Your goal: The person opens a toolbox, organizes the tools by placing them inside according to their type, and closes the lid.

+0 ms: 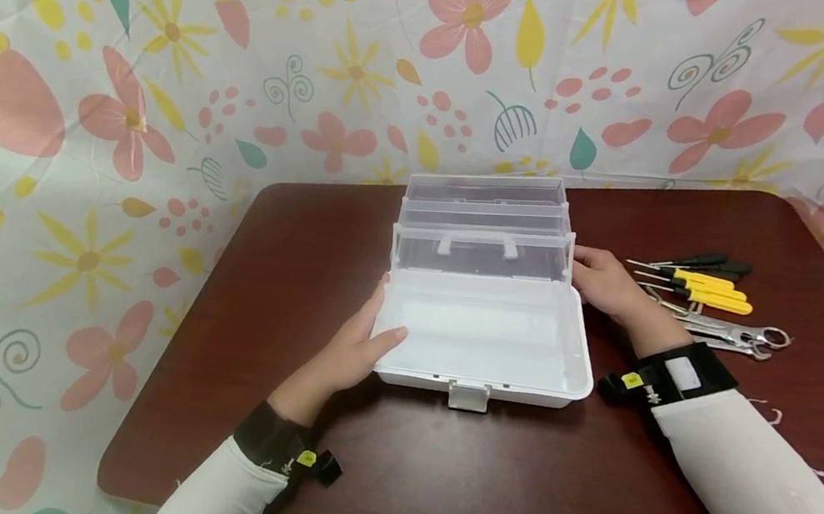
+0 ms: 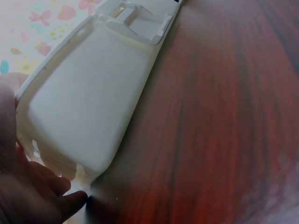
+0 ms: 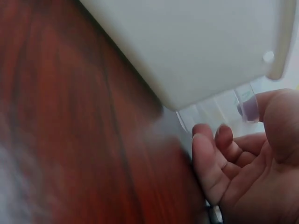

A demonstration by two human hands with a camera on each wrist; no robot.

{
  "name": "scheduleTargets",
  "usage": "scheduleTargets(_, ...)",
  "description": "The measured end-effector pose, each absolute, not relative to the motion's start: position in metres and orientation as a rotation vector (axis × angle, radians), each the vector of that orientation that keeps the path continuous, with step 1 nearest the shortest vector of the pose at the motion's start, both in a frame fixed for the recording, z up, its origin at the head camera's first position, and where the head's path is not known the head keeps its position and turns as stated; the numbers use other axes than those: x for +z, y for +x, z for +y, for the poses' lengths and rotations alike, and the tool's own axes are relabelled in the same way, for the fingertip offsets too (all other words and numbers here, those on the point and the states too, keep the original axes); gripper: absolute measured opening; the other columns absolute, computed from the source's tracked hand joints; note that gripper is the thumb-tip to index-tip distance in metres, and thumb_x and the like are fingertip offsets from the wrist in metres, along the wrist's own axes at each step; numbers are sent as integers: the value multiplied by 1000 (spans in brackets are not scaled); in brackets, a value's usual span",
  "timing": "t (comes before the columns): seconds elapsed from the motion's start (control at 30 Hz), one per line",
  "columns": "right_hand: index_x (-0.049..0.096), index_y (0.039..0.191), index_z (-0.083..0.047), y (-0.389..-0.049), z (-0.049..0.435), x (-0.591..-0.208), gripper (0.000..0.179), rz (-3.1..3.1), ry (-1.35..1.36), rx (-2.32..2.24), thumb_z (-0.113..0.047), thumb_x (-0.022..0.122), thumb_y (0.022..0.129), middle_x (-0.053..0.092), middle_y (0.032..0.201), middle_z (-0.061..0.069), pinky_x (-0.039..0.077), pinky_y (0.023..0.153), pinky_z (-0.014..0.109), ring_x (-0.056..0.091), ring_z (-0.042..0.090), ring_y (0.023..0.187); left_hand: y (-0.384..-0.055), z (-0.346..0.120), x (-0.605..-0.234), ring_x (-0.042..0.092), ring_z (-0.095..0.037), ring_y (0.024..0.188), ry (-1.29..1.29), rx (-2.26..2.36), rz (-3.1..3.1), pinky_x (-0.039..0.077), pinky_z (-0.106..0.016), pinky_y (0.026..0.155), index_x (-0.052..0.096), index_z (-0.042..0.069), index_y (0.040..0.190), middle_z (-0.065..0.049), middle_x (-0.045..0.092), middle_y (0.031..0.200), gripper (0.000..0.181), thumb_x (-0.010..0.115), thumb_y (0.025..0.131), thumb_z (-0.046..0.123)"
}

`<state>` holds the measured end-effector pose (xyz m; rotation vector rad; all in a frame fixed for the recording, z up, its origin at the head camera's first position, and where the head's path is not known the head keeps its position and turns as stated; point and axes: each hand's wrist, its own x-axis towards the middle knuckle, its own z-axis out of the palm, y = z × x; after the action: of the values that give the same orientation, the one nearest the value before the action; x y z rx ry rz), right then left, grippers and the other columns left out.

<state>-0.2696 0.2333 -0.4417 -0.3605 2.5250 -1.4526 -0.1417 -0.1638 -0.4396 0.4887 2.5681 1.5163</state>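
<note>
A white plastic toolbox [image 1: 483, 331] lies open on the table, its clear lid [image 1: 480, 252] raised at the back. My left hand [image 1: 365, 340] grips its left side, thumb over the rim; in the left wrist view the fingers [image 2: 70, 200] curl by the lower corner of the white wall [image 2: 88, 88]. At the back right, my right hand [image 1: 605, 286] holds the edge of the lid. The right wrist view shows that thumb against the clear plastic [image 3: 217, 107], partly seen through it, with bent fingers [image 3: 205, 154] below. A clear latch [image 1: 468, 397] hangs at the front.
To the right lie several yellow-handled screwdrivers [image 1: 717, 299], dark-handled ones [image 1: 709, 261] and metal wrenches [image 1: 736, 331], close to my right forearm. A flowered cloth [image 1: 328, 47] hangs behind the dark wooden table [image 1: 259, 274].
</note>
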Motion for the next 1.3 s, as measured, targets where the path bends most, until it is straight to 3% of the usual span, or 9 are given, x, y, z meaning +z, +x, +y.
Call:
scheduleTargets(0.13, 48, 153, -7, -266, 227, -439, 57, 2646, -431, -1298, -39, 49, 106, 58, 147, 22, 47, 105, 48, 55, 30, 131, -141, -166, -439, 4, -13, 162, 441, 1515, 2589, 9, -47, 131, 4, 13, 166, 1, 5, 176, 87, 59, 102, 33)
scheduleTargets(0.2, 47, 154, -10, -264, 225, -437, 57, 2641, -422, -1278, -41, 50, 106, 69, 129, 24, 52, 96, 51, 63, 37, 117, -140, -167, -438, 6, -16, 162, 419, 1515, 2610, 10, -48, 131, 7, 12, 166, 1, 7, 176, 85, 58, 102, 34)
scheduleTargets(0.27, 46, 154, -10, -264, 223, -436, 57, 2610, -422, -1276, -40, 50, 106, 75, 97, 21, 56, 78, 47, 69, 37, 89, -140, -169, -437, 7, -18, 162, 404, 1517, 2624, 10, -47, 131, 9, 12, 166, 2, 9, 175, 83, 58, 103, 34)
scheduleTargets(0.33, 46, 153, -10, -263, 222, -435, 56, 2575, -417, -1279, -40, 50, 106, 67, 68, 13, 53, 59, 41, 64, 32, 61, -140, -170, -436, 9, -17, 162, 396, 1522, 2626, 11, -46, 131, 10, 13, 166, 4, 11, 175, 82, 57, 103, 34)
scheduleTargets(0.4, 45, 153, -9, -262, 222, -435, 55, 2518, -406, -1316, -38, 50, 106, 60, 56, 6, 51, 50, 40, 59, 28, 48, -140, -171, -435, 10, -16, 162, 388, 1528, 2630, 11, -45, 131, 11, 12, 166, 4, 12, 175, 82, 58, 103, 34)
scheduleTargets(0.63, 35, 160, -12, -261, 217, -432, 63, 2405, -374, -1397, -39, 53, 106, 76, 96, 9, 60, 56, 47, 72, 24, 63, -141, -173, -433, 16, -17, 160, 382, 1557, 2657, 15, -46, 130, 16, 10, 165, 0, 19, 173, 79, 60, 102, 31)
scheduleTargets(0.83, 29, 163, -14, -264, 217, -436, 66, 2343, -347, -1449, -36, 54, 106, 75, 93, 4, 61, 57, 46, 73, 23, 63, -144, -173, -434, 17, -20, 161, 376, 1578, 2655, 15, -46, 131, 21, 11, 164, -6, 22, 173, 75, 58, 103, 31)
scheduleTargets(1.07, 29, 163, -12, -264, 224, -444, 69, 2293, -313, -1497, -39, 55, 105, 74, 96, -2, 62, 60, 46, 74, 21, 67, -146, -171, -436, 18, -13, 160, 318, 1621, 2614, 15, -40, 131, 26, 9, 163, 7, 25, 171, 67, 53, 106, 32)
scheduleTargets(1.3, 25, 164, -15, -264, 226, -441, 71, 2194, -328, -1553, -42, 53, 106, 73, 98, -9, 63, 64, 46, 74, 18, 76, -150, -171, -432, 26, -13, 157, 247, 1689, 2600, 22, -43, 129, 35, 9, 160, 3, 35, 168, 58, 47, 108, 31)
